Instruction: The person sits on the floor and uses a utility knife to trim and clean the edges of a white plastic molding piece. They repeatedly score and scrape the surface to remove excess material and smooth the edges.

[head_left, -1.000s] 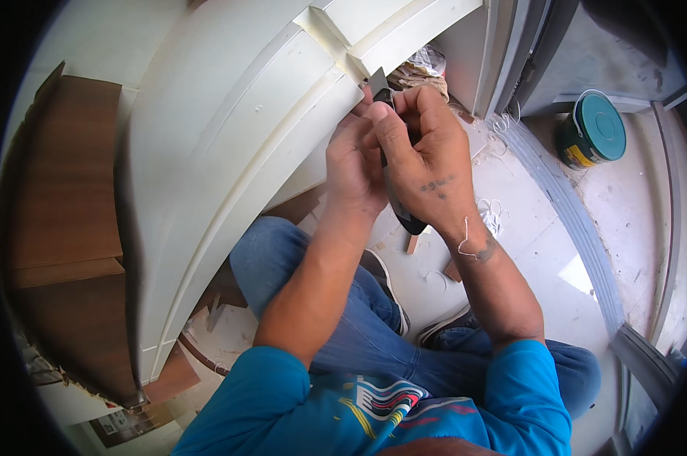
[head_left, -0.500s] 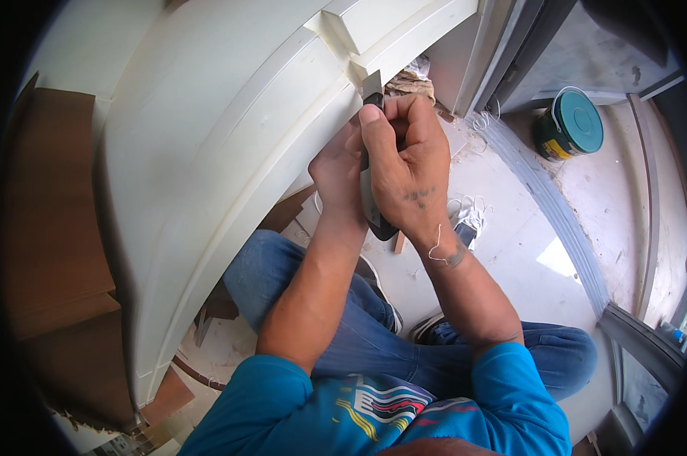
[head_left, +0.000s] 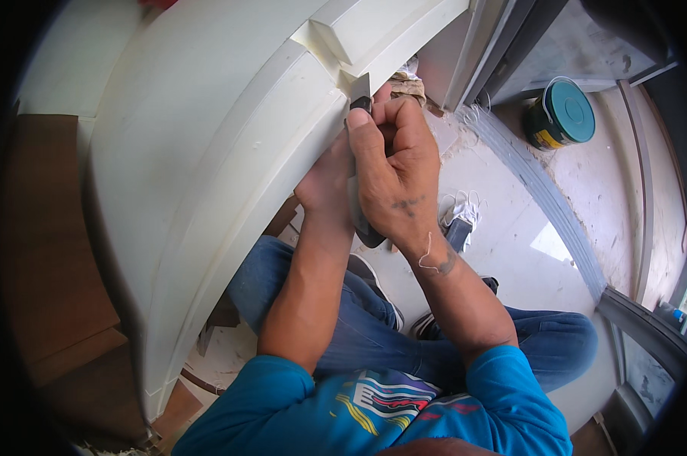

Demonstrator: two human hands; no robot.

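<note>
My right hand [head_left: 397, 156] is closed round a utility knife [head_left: 361, 86] with a dark handle, thumb lying along it near the blade. The blade's flat tip points up at a notch [head_left: 345, 78] in the edge of a large curved cream-white panel [head_left: 207, 144]. Beside and partly behind the right hand is my left hand [head_left: 326, 178], close against the panel's lower edge. Its fingers are mostly hidden, so its grip cannot be made out. A thin white thread [head_left: 427, 254] clings to my right wrist.
A green lidded bucket [head_left: 571, 112] stands at the far right beyond a grey door track [head_left: 537, 182]. White string [head_left: 465, 209] lies by a dark block on the tiled floor. Crumpled cloth [head_left: 408, 87] sits behind the panel. Brown boards [head_left: 62, 251] are at the left.
Both hands and the knife have shifted slightly left in the picture, and the blade tip now sits closer against the notch. The whole view has also moved a little. The grip looks the same.
</note>
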